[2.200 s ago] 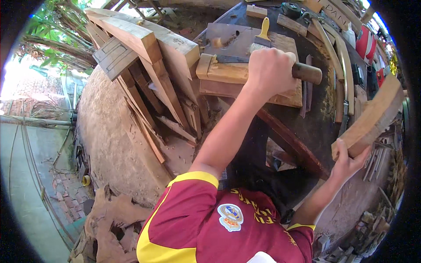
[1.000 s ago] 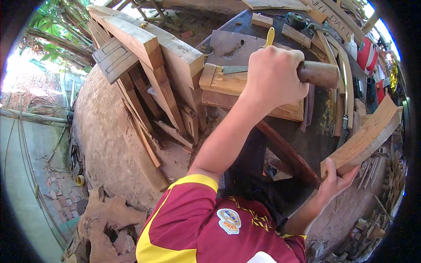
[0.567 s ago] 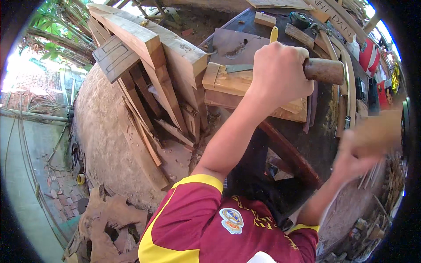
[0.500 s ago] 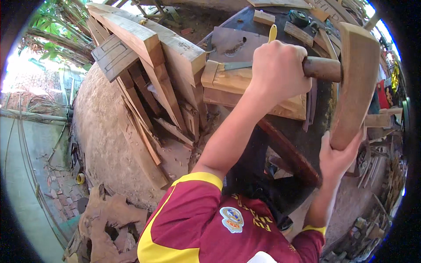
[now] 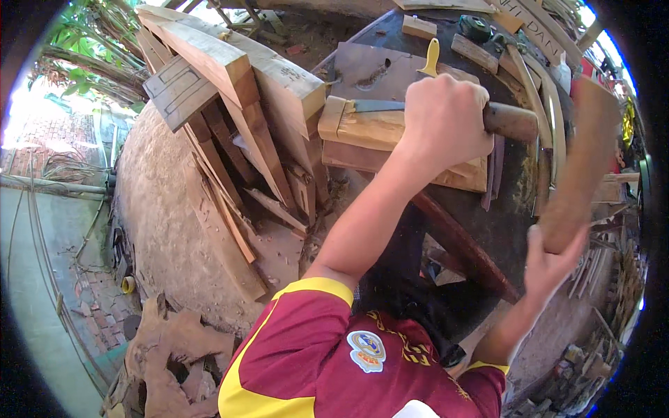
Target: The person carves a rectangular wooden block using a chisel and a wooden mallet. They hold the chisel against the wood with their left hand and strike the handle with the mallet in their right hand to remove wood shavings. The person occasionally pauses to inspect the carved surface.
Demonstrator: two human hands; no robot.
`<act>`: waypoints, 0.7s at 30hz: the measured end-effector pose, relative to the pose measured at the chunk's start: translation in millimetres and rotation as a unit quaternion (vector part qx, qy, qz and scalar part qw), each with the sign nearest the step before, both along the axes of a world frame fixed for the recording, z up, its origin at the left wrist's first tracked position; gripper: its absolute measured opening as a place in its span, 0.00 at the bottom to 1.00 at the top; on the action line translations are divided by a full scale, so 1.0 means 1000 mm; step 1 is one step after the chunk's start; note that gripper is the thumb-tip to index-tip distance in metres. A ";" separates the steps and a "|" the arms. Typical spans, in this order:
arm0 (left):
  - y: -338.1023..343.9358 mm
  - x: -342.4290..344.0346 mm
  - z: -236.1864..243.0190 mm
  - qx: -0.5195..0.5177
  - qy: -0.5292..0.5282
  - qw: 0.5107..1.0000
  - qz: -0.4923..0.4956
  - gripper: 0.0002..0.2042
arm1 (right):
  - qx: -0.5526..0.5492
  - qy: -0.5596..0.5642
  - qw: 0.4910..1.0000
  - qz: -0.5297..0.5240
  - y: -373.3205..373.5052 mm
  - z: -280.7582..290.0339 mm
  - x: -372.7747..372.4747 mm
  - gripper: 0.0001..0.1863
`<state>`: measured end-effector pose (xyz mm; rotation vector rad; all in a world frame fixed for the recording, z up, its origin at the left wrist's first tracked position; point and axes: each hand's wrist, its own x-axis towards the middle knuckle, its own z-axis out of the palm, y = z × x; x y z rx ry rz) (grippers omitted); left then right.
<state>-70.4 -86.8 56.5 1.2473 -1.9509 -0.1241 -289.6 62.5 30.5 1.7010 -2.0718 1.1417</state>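
My left hand (image 5: 446, 118) is wrapped round a chisel, whose brown wooden handle (image 5: 512, 122) sticks out to the right of the fist. The chisel's grey blade (image 5: 376, 105) points left, low over a carved block of wood (image 5: 380, 131) with a notch near its left end. At the right, my right hand (image 5: 554, 268) grips the lower end of a long, flat wooden mallet (image 5: 585, 164), blurred by motion. A gap separates the mallet from the end of the chisel handle. The chisel's tip seems to meet the notch, though contact is hard to judge.
Behind my left fist lies a yellow-handled brush (image 5: 431, 57). A dark tabletop (image 5: 390, 31) carries a tape measure (image 5: 475, 28) and several wood pieces. Thick timber beams (image 5: 286, 70) lean at the left. A gnarled wood slab (image 5: 171, 341) lies at the lower left.
The mallet and my right hand have swung right and slightly down, away from the chisel handle's end. My left hand and the chisel have barely shifted.
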 end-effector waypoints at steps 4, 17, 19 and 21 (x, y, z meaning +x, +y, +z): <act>0.001 -0.007 0.002 0.040 -0.015 0.999 -0.003 0.09 | -0.236 -0.325 0.916 -0.025 -0.015 0.024 0.002 0.37; -0.002 -0.008 -0.009 0.014 -0.021 1.000 -0.005 0.10 | -0.222 -0.310 0.924 -0.029 -0.008 0.007 -0.007 0.39; 0.001 -0.009 -0.010 -0.009 0.002 1.000 -0.012 0.11 | -0.224 -0.337 0.912 -0.074 -0.005 0.003 0.002 0.44; 0.008 -0.013 -0.007 -0.055 0.032 0.995 -0.074 0.12 | -0.205 -0.285 0.932 -0.094 -0.004 -0.012 0.007 0.40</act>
